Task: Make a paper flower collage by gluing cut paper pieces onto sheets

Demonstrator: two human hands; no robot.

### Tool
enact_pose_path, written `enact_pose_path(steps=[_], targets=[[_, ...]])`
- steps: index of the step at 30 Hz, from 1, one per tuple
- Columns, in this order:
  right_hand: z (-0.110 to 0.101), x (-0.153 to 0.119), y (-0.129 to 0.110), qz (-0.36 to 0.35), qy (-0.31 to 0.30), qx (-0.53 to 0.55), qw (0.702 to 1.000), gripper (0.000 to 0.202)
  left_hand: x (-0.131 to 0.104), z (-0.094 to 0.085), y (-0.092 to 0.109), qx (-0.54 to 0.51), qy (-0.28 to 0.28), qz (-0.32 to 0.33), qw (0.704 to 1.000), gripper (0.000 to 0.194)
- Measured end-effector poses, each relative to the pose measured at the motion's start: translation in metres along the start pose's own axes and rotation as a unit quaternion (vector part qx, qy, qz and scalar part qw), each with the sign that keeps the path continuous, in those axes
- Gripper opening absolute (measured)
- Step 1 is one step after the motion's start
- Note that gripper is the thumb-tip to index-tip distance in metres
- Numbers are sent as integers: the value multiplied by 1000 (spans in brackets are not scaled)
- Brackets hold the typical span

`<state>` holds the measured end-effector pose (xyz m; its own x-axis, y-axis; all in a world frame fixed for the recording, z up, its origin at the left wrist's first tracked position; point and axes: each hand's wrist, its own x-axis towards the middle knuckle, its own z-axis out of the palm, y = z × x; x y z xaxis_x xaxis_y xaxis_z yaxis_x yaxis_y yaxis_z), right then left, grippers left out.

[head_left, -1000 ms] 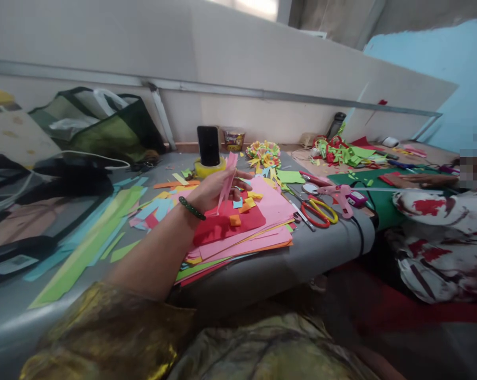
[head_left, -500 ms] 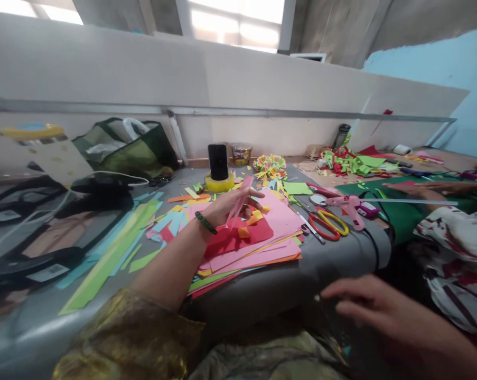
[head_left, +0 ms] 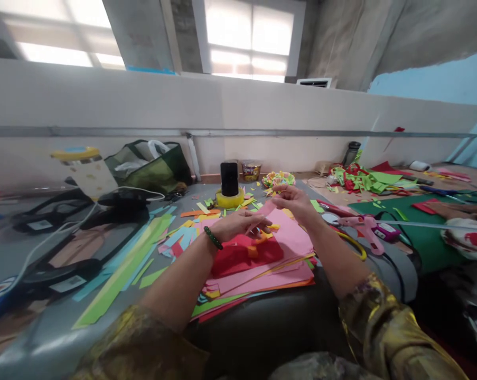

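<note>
A strip of pink paper (head_left: 267,208) is stretched between my two hands, above the stack of coloured paper. My left hand (head_left: 240,224), with a green beaded bracelet at its wrist, pinches the strip's lower end. At the upper end, the thumb and fingers of my right hand (head_left: 296,202) are closed on the strip. Under them lie a red sheet (head_left: 238,258) with small orange pieces (head_left: 253,251) on it, and pink sheets (head_left: 297,240) that form the top of the stack.
Behind the stack, a phone (head_left: 229,178) leans upright at a yellow tape roll (head_left: 230,198). To the right are a pink glue gun (head_left: 367,228) and yellow-handled scissors (head_left: 357,245). Long green strips (head_left: 123,274) lie left. A co-worker's hand (head_left: 448,208) rests at the far right.
My right hand has risen from below the table edge and taken hold of the pink strip. The strip now slants between both hands. The head view has tilted up slightly.
</note>
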<state>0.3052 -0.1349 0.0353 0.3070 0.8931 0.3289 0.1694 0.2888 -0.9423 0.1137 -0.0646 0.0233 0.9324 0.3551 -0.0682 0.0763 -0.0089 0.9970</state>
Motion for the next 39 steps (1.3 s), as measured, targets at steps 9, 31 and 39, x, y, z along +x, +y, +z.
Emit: enact_pose_path(steps=[9,31,39], targets=[[-44,14,19,32,71,49,996,40,-9,-19,18,264,42,-30,963,33],[-6,-6,10,38,-41,32,998,36,2,14,6,246,144,34,958,48],[-38,-7,2,153,-230,-145,950,34,-23,-31,31,210,239,10,948,34]])
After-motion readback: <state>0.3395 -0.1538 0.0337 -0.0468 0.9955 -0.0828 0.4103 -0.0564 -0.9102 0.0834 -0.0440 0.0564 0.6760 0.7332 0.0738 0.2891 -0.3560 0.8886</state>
